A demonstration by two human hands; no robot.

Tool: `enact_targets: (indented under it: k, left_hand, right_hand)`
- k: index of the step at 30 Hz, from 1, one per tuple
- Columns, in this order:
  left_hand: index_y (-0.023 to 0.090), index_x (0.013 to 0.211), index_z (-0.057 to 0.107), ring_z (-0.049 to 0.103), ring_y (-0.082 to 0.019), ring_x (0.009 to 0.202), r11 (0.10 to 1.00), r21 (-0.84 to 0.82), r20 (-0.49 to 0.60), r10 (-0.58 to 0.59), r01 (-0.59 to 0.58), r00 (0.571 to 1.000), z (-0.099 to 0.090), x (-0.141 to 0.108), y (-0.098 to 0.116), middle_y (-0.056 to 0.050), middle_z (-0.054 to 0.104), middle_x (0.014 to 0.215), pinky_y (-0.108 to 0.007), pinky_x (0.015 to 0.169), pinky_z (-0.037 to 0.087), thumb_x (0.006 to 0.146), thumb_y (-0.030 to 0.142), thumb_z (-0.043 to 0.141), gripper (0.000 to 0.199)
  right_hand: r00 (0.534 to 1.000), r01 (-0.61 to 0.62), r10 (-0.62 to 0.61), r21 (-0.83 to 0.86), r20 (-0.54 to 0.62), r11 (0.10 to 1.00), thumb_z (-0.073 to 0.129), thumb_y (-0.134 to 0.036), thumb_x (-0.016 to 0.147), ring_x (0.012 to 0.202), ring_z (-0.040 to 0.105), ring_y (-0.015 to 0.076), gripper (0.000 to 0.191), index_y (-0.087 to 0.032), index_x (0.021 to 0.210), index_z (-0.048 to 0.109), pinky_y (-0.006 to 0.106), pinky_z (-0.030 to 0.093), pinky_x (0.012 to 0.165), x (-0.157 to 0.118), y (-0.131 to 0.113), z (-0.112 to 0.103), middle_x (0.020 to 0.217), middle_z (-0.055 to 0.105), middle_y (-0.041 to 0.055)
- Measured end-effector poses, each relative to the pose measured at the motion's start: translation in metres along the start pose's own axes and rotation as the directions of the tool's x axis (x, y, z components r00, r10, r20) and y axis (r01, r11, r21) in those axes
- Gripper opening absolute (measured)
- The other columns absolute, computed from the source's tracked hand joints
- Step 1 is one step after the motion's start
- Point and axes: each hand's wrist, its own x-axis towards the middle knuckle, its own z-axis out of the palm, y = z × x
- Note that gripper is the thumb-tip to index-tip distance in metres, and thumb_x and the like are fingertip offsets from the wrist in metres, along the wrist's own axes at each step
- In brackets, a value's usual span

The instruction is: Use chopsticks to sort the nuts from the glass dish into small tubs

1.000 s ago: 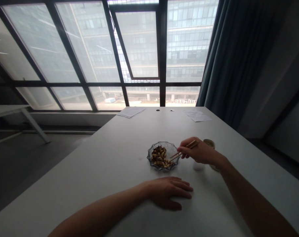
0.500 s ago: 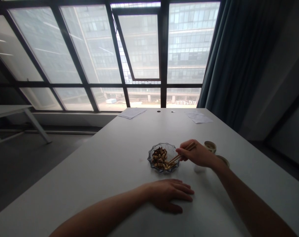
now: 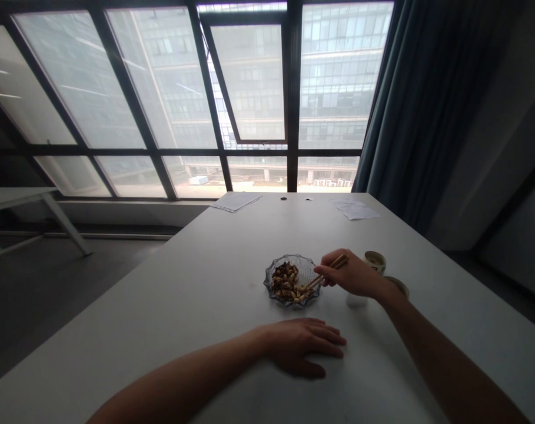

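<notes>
The pair of wooden chopsticks [image 3: 315,282] slants down into a clear glass bowl [image 3: 306,268], which stands on the white desk [image 3: 196,306] about midway between its left and right edges. The tips are among the brownish nuts [image 3: 285,281], at the side of the bowl toward the right edge. Whether a nut is pinched between the tips, I cannot tell. The nuts lie mostly in the part of the bowl toward the left edge and the near side, and the bowl has a scalloped rim.

The right hand [image 3: 347,274] is closed around the chopsticks, with fingers bent, just beside the bowl. Partly behind this hand and its forearm stand a cup [image 3: 375,260] and a second round vessel [image 3: 398,286], both toward the right edge. Under the hand there is a whitish thing [image 3: 356,301], too hidden to name.

The left hand [image 3: 300,346] is on the desk nearer to the person, palm down, fingers stretched and a little spread, and it holds nothing.

Some sheets of paper [image 3: 236,202] lie at the far left corner, and another paper [image 3: 354,208] lies near the far right corner. Beyond the far edge are large windows [image 3: 253,82], with a blue curtain [image 3: 395,129] to the right.
</notes>
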Motion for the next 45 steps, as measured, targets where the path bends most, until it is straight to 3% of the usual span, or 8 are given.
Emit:
enact_targets:
  k: [8,14,19,30,36,41,45]
  left_hand:
    - [0.023,0.153,0.054,0.047,-0.029,0.151,1.0,-0.007,-0.019,0.023,-0.024,1.0,0.001,-0.002,-0.002,-0.012,0.051,0.16,-0.043,0.13,0.027,0.096,0.05,0.066,0.064]
    - [0.022,0.152,0.055,0.046,-0.029,0.151,0.999,0.002,-0.03,0.035,-0.035,0.999,0.001,-0.003,-0.003,-0.012,0.052,0.16,-0.041,0.13,0.027,0.097,0.051,0.065,0.064]
    - [0.022,0.152,0.055,0.047,-0.028,0.151,1.0,0.01,-0.026,0.021,-0.021,0.999,0.0,-0.001,0.0,-0.011,0.052,0.16,-0.04,0.13,0.027,0.097,0.049,0.065,0.062]
    - [0.021,0.152,0.055,0.046,-0.03,0.151,0.999,0.021,-0.006,0.028,-0.028,1.0,0.002,0.001,-0.002,-0.013,0.051,0.16,-0.043,0.13,0.028,0.097,0.047,0.065,0.062]
    - [0.021,0.153,0.055,0.045,-0.028,0.152,1.0,0.005,-0.018,0.02,-0.02,1.0,0.002,-0.003,-0.001,-0.011,0.05,0.161,-0.04,0.131,0.026,0.097,0.046,0.065,0.062]
    - [0.022,0.153,0.054,0.045,-0.028,0.152,1.0,-0.005,-0.008,0.01,-0.01,1.0,0.002,-0.006,-0.004,-0.01,0.049,0.162,-0.04,0.131,0.025,0.096,0.039,0.066,0.061]
    - [0.022,0.153,0.055,0.045,-0.028,0.152,1.0,-0.008,-0.016,0.012,-0.012,1.0,0.003,-0.006,-0.005,-0.01,0.05,0.161,-0.04,0.131,0.025,0.095,0.039,0.067,0.061]
  right_hand:
    - [0.998,0.036,-0.039,-0.048,-0.052,0.998,0.071,-0.049,0.093,0.067,0.076,0.0228,0.038,-0.017,0.071,0.073,0.027,0.054,0.059,-0.001,0.001,-0.005,0.068,0.077,0.0071]
    - [0.997,-0.019,0.017,-0.028,-0.075,0.999,0.072,-0.046,0.093,0.068,0.078,0.0243,0.033,-0.019,0.074,0.072,0.028,0.056,0.06,-0.006,-0.003,-0.013,0.067,0.077,0.0062]
    - [0.999,-0.024,0.022,-0.048,-0.043,0.999,0.071,-0.05,0.092,0.067,0.077,0.0241,0.039,-0.019,0.068,0.068,0.027,0.053,0.056,-0.004,-0.005,-0.006,0.065,0.075,0.0065]
    - [0.992,0.052,-0.065,-0.12,-0.106,0.991,0.058,-0.047,0.098,0.058,0.069,0.0189,0.045,-0.019,0.064,0.062,0.025,0.047,0.053,-0.001,-0.001,0.003,0.059,0.07,0.0042]
    - [0.978,0.039,-0.05,-0.058,-0.201,0.998,0.062,-0.053,0.098,0.067,0.076,0.0234,0.042,-0.019,0.073,0.068,0.027,0.054,0.057,-0.019,-0.01,-0.028,0.069,0.075,0.0062]
    - [0.917,-0.075,0.021,-0.119,-0.399,0.99,0.065,-0.056,0.096,0.069,0.079,0.0253,0.042,-0.019,0.077,0.072,0.026,0.058,0.054,-0.052,-0.016,-0.067,0.075,0.079,0.0082]
    - [0.92,-0.13,0.092,-0.075,-0.382,0.989,0.071,-0.059,0.091,0.073,0.08,0.0277,0.042,-0.019,0.078,0.073,0.028,0.063,0.057,-0.068,-0.015,-0.08,0.08,0.081,0.0098]
